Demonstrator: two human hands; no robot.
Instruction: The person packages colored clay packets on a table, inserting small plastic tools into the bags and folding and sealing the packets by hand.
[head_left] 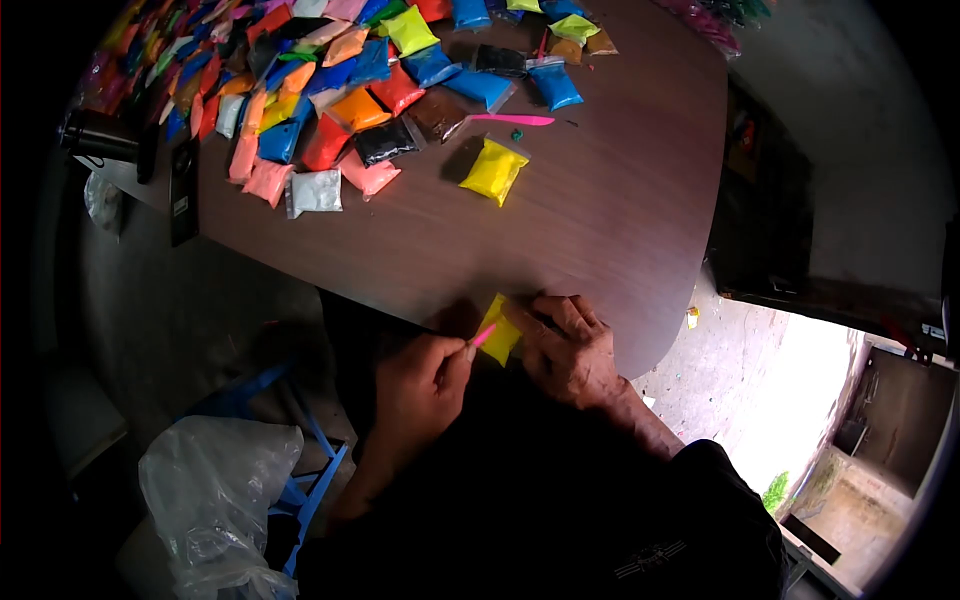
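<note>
Both hands near frame centre, just below the worktop's [620,200] near edge, close to each other with a small yellow clear-film packet [506,328] between them. Left hand [425,385]: thumb and fingers pinched on a slim bright-pink stick [485,334], tip up and to the right, overlapping the packet's face; can't tell if it's touching or just in front. Right hand [570,350]: fingers bent, gripping the packet's right side. Packet sits tilted, long axis near upright; can't tell if it also rests on the worktop.

On the worktop, upper centre: second yellow packet, plump and square [495,172], lying flat. Just above it, a small dark-green bit [516,134] and a long pink plastic tool [515,120], its left end next to a dark-brown packet [438,115].

Upper left: big heap of multicolour packets [330,80]; a white packet [315,190] lies at its lower edge. Lower left: crumpled clear plastic bag [220,490] against a blue frame [325,470].
</note>
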